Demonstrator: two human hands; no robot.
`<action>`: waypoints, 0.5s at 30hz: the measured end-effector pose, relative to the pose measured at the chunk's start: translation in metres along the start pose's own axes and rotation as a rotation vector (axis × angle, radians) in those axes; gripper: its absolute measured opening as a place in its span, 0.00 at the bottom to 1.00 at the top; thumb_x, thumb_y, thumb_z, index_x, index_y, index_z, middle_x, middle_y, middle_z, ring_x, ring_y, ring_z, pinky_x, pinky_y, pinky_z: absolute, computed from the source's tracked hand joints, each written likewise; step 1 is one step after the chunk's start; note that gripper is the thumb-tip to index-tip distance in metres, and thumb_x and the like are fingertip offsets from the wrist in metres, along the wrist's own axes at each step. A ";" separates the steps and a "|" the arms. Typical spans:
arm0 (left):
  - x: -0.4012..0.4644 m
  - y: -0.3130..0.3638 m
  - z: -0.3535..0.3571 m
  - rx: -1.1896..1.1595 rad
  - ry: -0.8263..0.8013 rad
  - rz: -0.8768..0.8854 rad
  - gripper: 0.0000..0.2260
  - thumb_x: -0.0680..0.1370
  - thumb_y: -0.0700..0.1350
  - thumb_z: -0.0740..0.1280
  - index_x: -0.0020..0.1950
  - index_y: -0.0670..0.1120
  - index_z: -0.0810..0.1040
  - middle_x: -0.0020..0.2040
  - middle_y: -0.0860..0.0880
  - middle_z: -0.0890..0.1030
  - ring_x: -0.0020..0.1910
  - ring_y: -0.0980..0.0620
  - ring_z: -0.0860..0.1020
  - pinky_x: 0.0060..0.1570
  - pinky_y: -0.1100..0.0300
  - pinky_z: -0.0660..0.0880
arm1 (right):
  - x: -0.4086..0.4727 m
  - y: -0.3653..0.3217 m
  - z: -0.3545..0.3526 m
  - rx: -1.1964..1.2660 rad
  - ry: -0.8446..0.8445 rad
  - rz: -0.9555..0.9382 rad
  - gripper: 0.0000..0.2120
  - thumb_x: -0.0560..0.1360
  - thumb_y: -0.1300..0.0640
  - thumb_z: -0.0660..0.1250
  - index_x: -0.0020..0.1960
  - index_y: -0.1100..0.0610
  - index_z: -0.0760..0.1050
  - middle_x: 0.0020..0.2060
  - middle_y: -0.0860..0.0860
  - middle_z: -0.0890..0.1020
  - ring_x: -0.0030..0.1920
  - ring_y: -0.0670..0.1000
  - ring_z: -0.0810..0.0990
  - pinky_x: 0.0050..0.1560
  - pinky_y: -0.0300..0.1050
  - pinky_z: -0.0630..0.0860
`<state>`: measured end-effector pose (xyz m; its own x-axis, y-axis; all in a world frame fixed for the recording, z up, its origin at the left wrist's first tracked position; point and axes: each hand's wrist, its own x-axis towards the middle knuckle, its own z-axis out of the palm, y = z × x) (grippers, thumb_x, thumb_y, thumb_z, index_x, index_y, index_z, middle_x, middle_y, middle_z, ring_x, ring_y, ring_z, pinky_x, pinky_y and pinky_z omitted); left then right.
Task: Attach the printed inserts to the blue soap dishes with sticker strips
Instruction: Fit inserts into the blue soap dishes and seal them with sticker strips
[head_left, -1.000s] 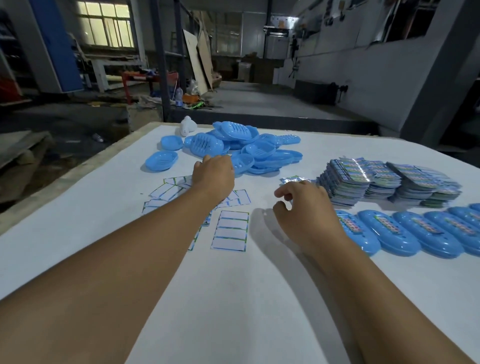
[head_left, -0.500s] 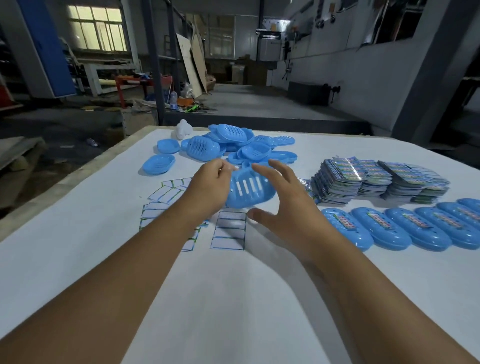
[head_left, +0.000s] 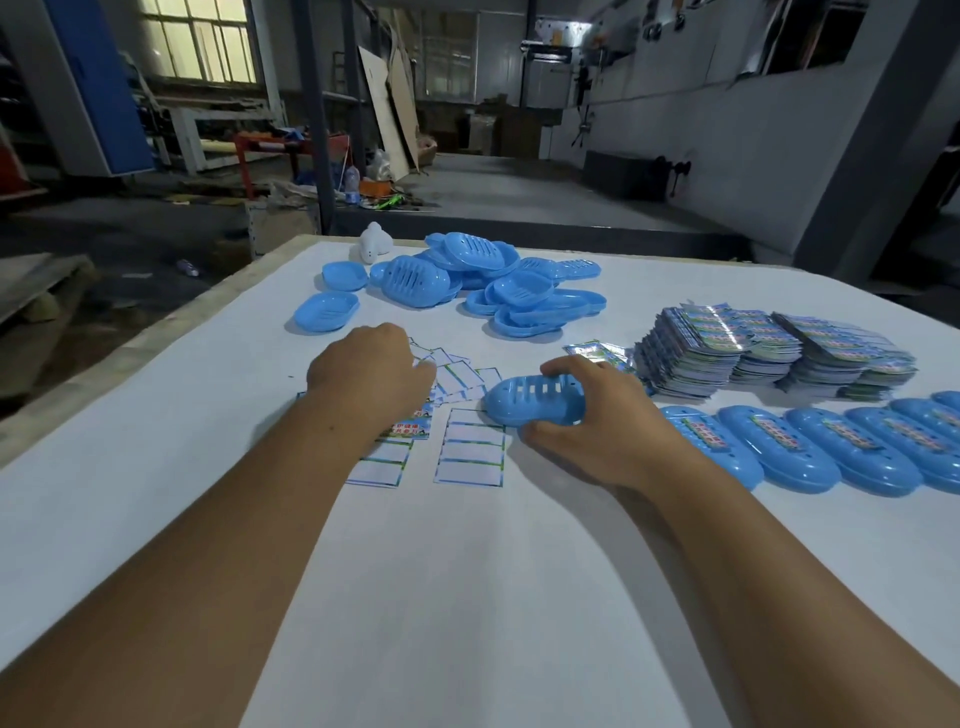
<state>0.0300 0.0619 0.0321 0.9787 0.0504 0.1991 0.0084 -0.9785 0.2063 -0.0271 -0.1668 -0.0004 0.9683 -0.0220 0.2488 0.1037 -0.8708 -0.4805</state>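
Right hand (head_left: 597, 415) grip curled round slotted dish (head_left: 535, 400), underside up, on counter (head_left: 467, 597); left hand (head_left: 369, 369) over stickers (head_left: 470, 447), grip hidden, cannot tell

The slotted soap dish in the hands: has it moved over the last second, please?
Yes. The slotted soap dish came from the dish pile toward the person and now sits by the sticker sheet, gripped by the right hand.

Both forearms were bare from the bottom edge of the view up to the wrists, with no sleeve showing. The left hand (head_left: 370, 370) and the right hand (head_left: 605, 421) were bare and ungloved too.
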 end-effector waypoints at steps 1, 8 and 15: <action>0.000 -0.002 0.000 0.033 -0.046 -0.005 0.20 0.77 0.63 0.64 0.58 0.49 0.76 0.50 0.49 0.79 0.49 0.48 0.78 0.43 0.54 0.74 | 0.000 0.000 0.000 -0.005 -0.014 0.018 0.32 0.67 0.37 0.73 0.68 0.41 0.70 0.62 0.48 0.77 0.62 0.56 0.73 0.64 0.54 0.73; -0.004 -0.005 -0.002 -0.031 -0.135 0.010 0.27 0.69 0.63 0.75 0.60 0.48 0.75 0.55 0.49 0.80 0.53 0.48 0.77 0.48 0.55 0.75 | -0.001 0.001 0.000 0.000 -0.082 0.088 0.30 0.67 0.37 0.71 0.67 0.38 0.70 0.59 0.47 0.79 0.61 0.55 0.74 0.61 0.52 0.75; -0.001 -0.008 -0.004 -0.282 -0.126 -0.021 0.30 0.69 0.52 0.80 0.67 0.49 0.73 0.63 0.48 0.78 0.58 0.48 0.76 0.49 0.56 0.73 | -0.004 -0.004 -0.001 0.031 -0.098 0.085 0.30 0.67 0.36 0.71 0.67 0.38 0.70 0.60 0.47 0.79 0.61 0.57 0.75 0.63 0.55 0.75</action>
<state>0.0283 0.0705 0.0337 0.9968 0.0271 0.0754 -0.0115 -0.8827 0.4699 -0.0318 -0.1638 0.0010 0.9913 -0.0453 0.1235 0.0261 -0.8525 -0.5221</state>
